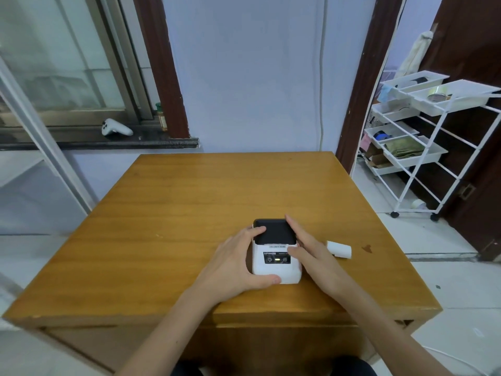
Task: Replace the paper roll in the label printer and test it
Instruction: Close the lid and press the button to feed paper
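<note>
Head view, forward and down over table [168, 213]

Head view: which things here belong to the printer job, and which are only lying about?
For the job:
label printer, held by the left hand and right hand
paper roll on the table

Lying about:
game controller on the windowsill
white cart with trays
small bottle by the window

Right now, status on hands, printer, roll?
Left hand gripping label printer, lid shut. Right hand against its side. Paper roll loose on table.
</note>
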